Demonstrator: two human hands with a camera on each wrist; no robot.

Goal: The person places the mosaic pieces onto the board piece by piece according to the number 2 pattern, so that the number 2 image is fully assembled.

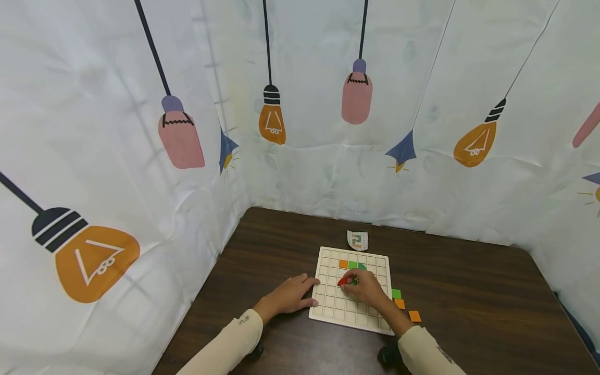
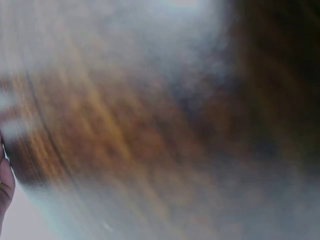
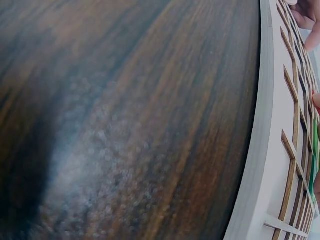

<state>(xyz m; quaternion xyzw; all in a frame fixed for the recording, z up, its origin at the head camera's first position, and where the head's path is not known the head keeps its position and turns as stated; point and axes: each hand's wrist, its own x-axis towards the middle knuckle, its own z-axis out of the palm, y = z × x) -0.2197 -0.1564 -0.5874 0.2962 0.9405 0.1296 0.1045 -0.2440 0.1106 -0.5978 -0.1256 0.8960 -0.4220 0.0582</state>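
Note:
A pale square board [image 1: 328,308] with a grid of cells lies on the table. My right hand [image 1: 367,289] is over its middle and pinches a small red piece [image 1: 342,282] between thumb and fingertips, at the board's surface. On the upper cells sit an orange tile [image 1: 344,264], a light green tile [image 1: 353,265] and a darker green piece [image 1: 362,266]. More green shows partly under the right hand. My left hand [image 1: 291,295] rests by the board's left edge, fingers extended and touching the rim. The right wrist view catches the board's raised edge [image 3: 250,185] and a green piece [image 3: 314,160].
Behind the board lies a small printed card [image 1: 358,240] with a coloured grid pattern. To the right are a loose green tile [image 1: 396,294] and two orange tiles, the nearer orange one [image 1: 414,316] apart. White printed curtains [image 1: 309,177] stand around the dark wooden table [image 1: 469,291].

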